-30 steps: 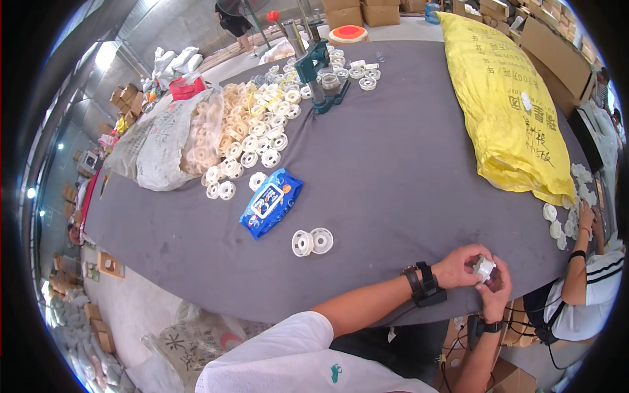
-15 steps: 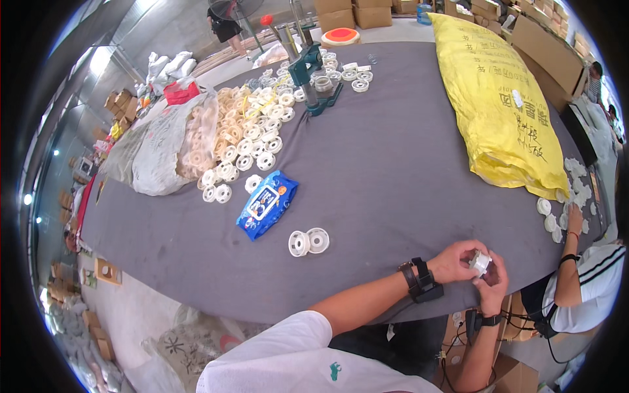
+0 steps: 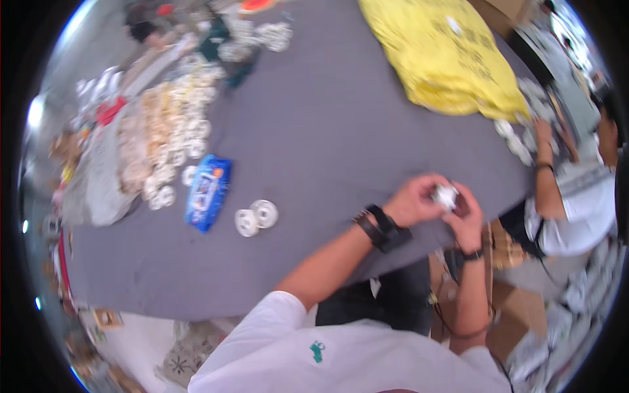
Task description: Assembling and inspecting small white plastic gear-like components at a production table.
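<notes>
White plastic part [image 3: 445, 196]: held up between a person's two bare hands near the right-hand edge of the bench [image 3: 327, 144]; blur hides its finer shape.

Left hand [image 3: 413, 202]: fingers [image 3: 431, 179] curled, closed on the part's left side, a dark band and a black strap at the wrist.

Right hand [image 3: 466, 224]: fingers bent around the part's right side, gripping it too; a dark band circles the wrist.

White rings [image 3: 265, 213]: two, touching, on the grey-covered bench, well to the left of the hands.

Blue packet [image 3: 208, 193]: on the bench to the left of the two rings, apart from them.

Heap [image 3: 187, 111]: cream and white ring-shaped pieces piled on the far left of the bench, beside a pale sack [image 3: 108, 190].

Green press [image 3: 213, 42]: stands at the far side of the bench, next to the heap, blurred.

Yellow sack [image 3: 452, 59]: lies across the far right of the bench, dark print on its side.

Co-worker [image 3: 576, 216]: seated at right in a white top, one hand [image 3: 543, 131] at white pieces [image 3: 514, 141] just beyond the yellow sack's near end.
</notes>
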The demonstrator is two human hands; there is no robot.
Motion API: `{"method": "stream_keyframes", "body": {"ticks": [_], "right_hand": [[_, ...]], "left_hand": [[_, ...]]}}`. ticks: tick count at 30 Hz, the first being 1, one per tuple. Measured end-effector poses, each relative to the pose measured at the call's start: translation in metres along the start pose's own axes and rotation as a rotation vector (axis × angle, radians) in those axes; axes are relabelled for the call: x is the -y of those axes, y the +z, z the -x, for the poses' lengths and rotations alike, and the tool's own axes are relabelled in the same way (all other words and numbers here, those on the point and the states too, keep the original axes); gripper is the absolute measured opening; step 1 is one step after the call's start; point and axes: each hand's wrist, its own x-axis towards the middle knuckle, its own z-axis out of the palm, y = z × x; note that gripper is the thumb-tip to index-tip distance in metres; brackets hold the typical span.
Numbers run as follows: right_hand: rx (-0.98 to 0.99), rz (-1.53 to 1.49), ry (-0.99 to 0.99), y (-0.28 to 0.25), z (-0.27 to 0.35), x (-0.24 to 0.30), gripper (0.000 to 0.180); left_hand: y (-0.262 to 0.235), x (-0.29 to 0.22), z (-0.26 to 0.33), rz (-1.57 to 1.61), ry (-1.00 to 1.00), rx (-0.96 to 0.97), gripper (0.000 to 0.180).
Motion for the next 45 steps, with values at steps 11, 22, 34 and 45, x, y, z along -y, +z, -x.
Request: {"method": "stream_keyframes", "body": {"ticks": [11,22,34,45], "right_hand": [[0.011,-0.127,-0.122,-0.006,-0.001,0.001,0.093],[0.008,-0.128,-0.072,-0.004,0.004,0.003,0.08],[0.003,-0.055,-0.118,-0.005,0.003,0.009,0.072],[-0.007,-0.016,-0.065,0.007,-0.003,0.003,0.073]], "left_hand": [[0.005,-0.014,-0.006,-0.027,-0.019,-0.095,0.044],[-0.005,-0.014,-0.003,0.27,0.044,-0.278,0.036],[-0.005,-0.016,-0.007,0.347,0.079,-0.266,0.038],[-0.004,-0.018,-0.004,-0.117,0.053,-0.206,0.043]]}}
